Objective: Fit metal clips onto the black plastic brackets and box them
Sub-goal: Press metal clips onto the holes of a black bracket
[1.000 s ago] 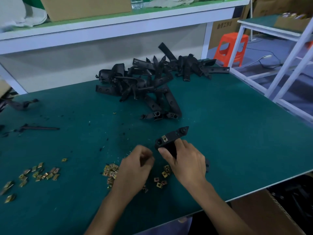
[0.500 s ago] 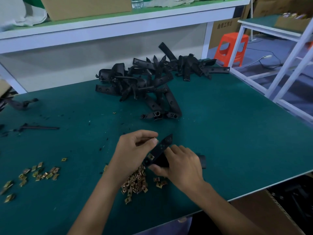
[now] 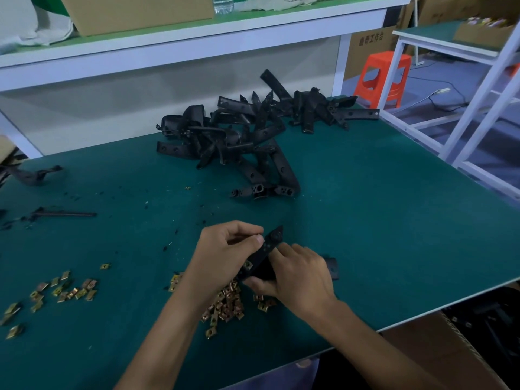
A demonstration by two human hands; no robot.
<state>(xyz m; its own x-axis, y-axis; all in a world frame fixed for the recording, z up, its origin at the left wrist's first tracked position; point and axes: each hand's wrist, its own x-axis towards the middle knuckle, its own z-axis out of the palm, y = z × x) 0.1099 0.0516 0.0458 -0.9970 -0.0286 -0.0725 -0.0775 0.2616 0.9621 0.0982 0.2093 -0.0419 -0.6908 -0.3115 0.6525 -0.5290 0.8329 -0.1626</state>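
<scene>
We hold one bracket (image 3: 266, 257) just above the surface (image 3: 380, 220), tilted with its far end up so the clip seats face us. Our right hand (image 3: 298, 274) has its grip closed round the lower end to steady it. Our left hand (image 3: 225, 254) pinches at the upper end, thumb and fingertips shut there, likely pressing a clip home; one clip (image 3: 248, 265) already sits lower down. Loose clips (image 3: 225, 305) lie right under our hands, within easy reach. The pile (image 3: 239, 142) of brackets waits farther back.

The scene was lit evenly and rather dimly from above, with only soft shadows cast under the hands and the bracket pile (image 3: 247, 142). No glare was seen on the mat (image 3: 380, 220). Straight shelf edges were bowed by wide-angle distortion; slight softness was noted throughout.
</scene>
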